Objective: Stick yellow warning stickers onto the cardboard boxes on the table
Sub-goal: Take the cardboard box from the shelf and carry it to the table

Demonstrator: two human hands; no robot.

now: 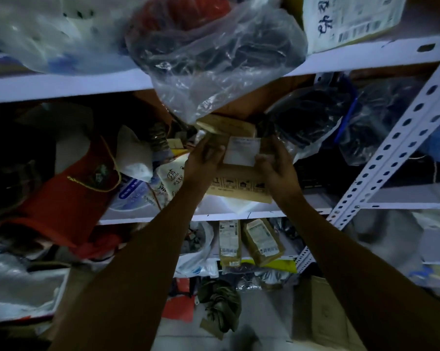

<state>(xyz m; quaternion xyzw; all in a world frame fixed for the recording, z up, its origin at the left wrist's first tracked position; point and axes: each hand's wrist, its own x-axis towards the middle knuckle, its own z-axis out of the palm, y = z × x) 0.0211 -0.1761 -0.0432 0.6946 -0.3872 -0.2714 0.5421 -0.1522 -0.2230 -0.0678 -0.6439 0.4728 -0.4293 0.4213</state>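
Observation:
A brown cardboard box [239,183] with a white label [241,152] on top and printed handling symbols on its front sits on the middle shelf of a white metal rack. My left hand [203,158] holds its left side and my right hand [277,165] holds its right side, fingers curled on the edges. A second, smaller cardboard box [226,125] lies just behind it. No yellow sticker shows in view.
A clear plastic bag [213,54] of dark cables hangs from the upper shelf right above the boxes. A red bag [61,196] and white bags crowd the left. More bagged cables sit right. The slotted upright [391,148] slants at right. Two small boxes [249,241] stand on the lower shelf.

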